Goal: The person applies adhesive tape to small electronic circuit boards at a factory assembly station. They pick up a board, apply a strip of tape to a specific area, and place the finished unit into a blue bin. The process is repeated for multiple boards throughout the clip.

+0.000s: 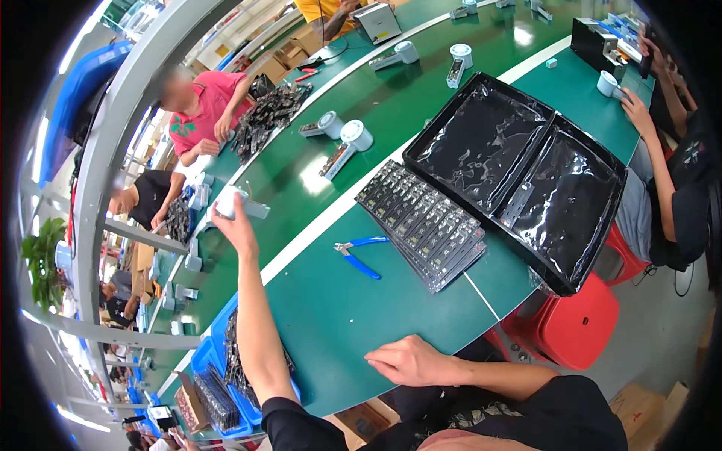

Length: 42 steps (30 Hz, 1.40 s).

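My left hand [239, 231] reaches out over the far conveyor belt, fingers closed around a white device [258, 210] with a round head and a flat handle. My right hand [410, 361] rests near the table's front edge, its fingers loosely stretched to the left with nothing in them. Blue-handled cutters [361, 255] lie on the green table between my arms, jaws to the left. To their right is a stack of black circuit board panels [425, 222], several layers fanned out.
A black tray [571, 289] lined with shiny plastic sits right of the panels. More white devices [356, 135] lie along the belt [421, 90]. Blue bins [218, 331] with dark parts stand by my left arm. A red stool [579, 323] stands at right; co-workers sit around.
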Tool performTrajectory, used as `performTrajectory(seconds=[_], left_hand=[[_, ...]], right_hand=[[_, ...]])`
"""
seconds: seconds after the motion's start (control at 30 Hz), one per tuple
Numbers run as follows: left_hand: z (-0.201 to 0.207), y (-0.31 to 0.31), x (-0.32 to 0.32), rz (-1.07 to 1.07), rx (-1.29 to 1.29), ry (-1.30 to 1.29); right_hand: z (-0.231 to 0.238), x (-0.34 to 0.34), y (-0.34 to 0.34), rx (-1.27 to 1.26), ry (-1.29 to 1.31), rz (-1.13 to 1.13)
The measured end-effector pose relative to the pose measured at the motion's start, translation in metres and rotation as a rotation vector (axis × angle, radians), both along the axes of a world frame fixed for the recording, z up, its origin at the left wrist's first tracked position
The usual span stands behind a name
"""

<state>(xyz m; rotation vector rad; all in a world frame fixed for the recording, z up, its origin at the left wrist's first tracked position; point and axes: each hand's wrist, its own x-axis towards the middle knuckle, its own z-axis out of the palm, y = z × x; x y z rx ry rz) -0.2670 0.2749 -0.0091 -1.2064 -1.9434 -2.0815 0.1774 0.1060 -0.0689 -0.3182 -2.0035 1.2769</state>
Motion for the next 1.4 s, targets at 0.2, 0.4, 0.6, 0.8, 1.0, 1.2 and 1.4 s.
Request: performTrajectory(seconds=[0.2,0.4,0.6,0.8,1.0,1.2,1.4], left_hand=[[0.056,-0.094,0.106,-0.618,-0.352,-0.610],[0.031,-0.179,0.199,-0.639,-0.787,-1.003],[0.017,-0.205,0.255,-0.671,-0.827,-0.988],[-0.001,-0.218,0.247,-0.603,-0.978,-0.273],[0.003,-0.242,0.236,-0.393,-0.709,-0.117],[-0.007,-0.290,0.238,-0.148,-0.614,-0.036],[-0.017,-0.315,0.272,-0.064,-0.563,0.084]], right_hand=[[0.000,-0.002,-0.002,-0.027,0.031,-0.047],[0.025,-0.001,0.002,-0.014,-0.038,-0.266],[0.027,-0.006,0.017,-0.035,-0.024,-0.227],[0.023,-0.003,0.013,-0.021,-0.152,-0.256],[0.017,-0.002,0.011,0.053,-0.172,-0.346],[0.009,-0.003,-0.003,0.244,0.010,-0.354],[0.008,-0.002,-0.008,0.278,0.025,-0.301]])
